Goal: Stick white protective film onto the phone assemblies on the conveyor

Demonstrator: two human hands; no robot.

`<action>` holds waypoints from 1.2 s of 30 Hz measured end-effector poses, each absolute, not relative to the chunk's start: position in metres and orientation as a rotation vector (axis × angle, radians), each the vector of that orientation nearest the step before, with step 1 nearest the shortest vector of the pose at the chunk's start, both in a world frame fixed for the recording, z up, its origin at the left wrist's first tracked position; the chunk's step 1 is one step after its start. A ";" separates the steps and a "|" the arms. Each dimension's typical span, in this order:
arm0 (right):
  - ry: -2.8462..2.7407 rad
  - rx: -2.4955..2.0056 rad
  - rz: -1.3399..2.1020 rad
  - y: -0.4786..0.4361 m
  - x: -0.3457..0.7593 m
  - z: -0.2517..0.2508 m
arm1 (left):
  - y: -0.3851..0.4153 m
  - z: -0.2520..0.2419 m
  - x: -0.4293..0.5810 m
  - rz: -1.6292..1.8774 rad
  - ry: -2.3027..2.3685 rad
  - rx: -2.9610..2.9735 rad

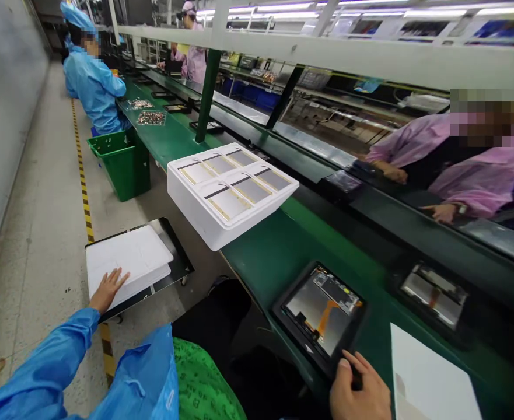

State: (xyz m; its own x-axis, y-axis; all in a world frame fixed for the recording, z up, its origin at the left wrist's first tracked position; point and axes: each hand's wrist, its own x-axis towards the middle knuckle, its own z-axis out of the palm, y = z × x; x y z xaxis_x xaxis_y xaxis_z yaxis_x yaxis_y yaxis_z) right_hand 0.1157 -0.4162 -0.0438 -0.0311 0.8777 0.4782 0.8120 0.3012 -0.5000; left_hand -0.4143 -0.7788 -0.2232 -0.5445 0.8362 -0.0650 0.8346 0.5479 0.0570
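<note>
My left hand (pixel 108 290) lies flat with fingers spread on a stack of white foam trays (pixel 129 256), low at the left. My right hand (pixel 360 388), at the bottom right, has its fingers curled at the near corner of a black fixture (pixel 278 315); thumb and forefinger meet at its edge. In the fixture lies an opened tablet (pixel 303 300) with a silvery back, an orange flex cable and a circuit board along its far edge. Beyond it, a stack of white foam trays (pixel 199 216) holds several display panels (pixel 228 201) in its top compartments.
The stack under my left hand sits on a low black wheeled platform (pixel 169 239). A second fixture with a device (pixel 434 294) and a white sheet (pixel 432 373) lie at the right. A green bin (pixel 128 172) stands beside the bench. Co-workers sit across and farther along the line.
</note>
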 end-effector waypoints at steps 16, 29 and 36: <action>-1.904 -1.537 -0.032 -0.413 0.112 -0.049 | -0.800 -0.337 -0.417 -0.222 2.462 1.334; -1.782 -1.560 0.102 -0.418 0.118 -0.040 | -0.697 -0.208 -0.433 0.176 2.752 1.183; -1.700 -1.513 0.144 -0.420 0.126 -0.040 | -0.498 0.062 -0.397 1.035 2.856 1.827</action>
